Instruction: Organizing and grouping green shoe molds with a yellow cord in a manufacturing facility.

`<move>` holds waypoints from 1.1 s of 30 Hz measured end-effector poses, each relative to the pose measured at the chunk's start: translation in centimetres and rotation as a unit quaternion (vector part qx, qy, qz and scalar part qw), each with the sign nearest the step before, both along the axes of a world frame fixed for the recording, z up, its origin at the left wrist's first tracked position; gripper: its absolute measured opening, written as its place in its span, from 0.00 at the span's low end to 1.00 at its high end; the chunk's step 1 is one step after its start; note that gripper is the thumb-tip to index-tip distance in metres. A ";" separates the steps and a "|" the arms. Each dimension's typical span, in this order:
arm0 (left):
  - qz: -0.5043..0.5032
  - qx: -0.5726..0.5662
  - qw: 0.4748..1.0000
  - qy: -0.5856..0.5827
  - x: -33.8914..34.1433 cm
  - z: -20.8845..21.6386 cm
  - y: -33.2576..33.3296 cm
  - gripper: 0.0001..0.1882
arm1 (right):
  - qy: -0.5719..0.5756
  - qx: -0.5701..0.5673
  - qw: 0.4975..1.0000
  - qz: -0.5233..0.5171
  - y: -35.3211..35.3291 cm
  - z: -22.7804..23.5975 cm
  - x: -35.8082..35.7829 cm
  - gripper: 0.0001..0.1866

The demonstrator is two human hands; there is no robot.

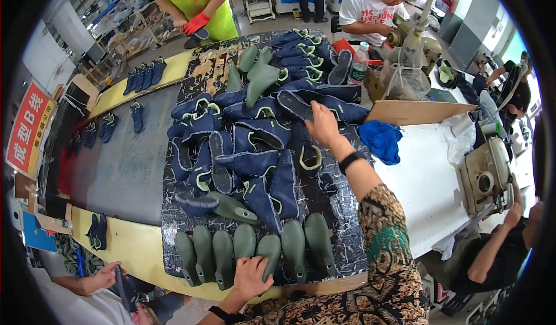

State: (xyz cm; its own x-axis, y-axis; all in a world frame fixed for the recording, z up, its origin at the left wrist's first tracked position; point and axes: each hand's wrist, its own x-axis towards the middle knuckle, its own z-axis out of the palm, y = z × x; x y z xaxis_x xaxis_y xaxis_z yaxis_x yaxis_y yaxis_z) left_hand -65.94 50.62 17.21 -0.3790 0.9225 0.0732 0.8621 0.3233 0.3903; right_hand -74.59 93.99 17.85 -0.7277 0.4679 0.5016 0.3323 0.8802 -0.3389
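A row of several dark green shoe lasts [223,259] stands along the near edge of the work table. My left hand [251,277] has its fingers closed round one green shoe last [269,248] in that row. My right arm reaches across to the far right of a pile of navy shoe uppers [249,162]. There my right hand [322,123] grips the end of a navy shoe upper [294,104] whose grey underside faces up. Another green last [233,207] lies on its side in front of the pile. More green lasts [262,82] rest at its far end.
A conveyor belt [130,169] carrying navy shoes runs along the left. A white table [423,180] with a blue cloth [380,142] and sewing machine [489,174] is to the right. A water bottle [359,63] stands behind the pile. Co-workers are around the tables.
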 end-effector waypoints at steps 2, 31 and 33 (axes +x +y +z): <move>-0.020 0.021 1.000 -0.010 0.2 -0.4 0.7 0.24 | -0.048 -0.037 0.996 -0.070 2.4 -0.6 -1.2 0.31; -0.026 0.016 0.999 0.045 0.9 -1.9 -0.2 0.26 | -0.003 0.048 0.948 0.315 -21.1 -0.6 -1.4 0.25; -0.028 0.038 0.998 0.038 0.5 -2.3 -0.2 0.26 | -0.051 0.036 0.943 0.326 -22.4 -1.5 -2.1 0.19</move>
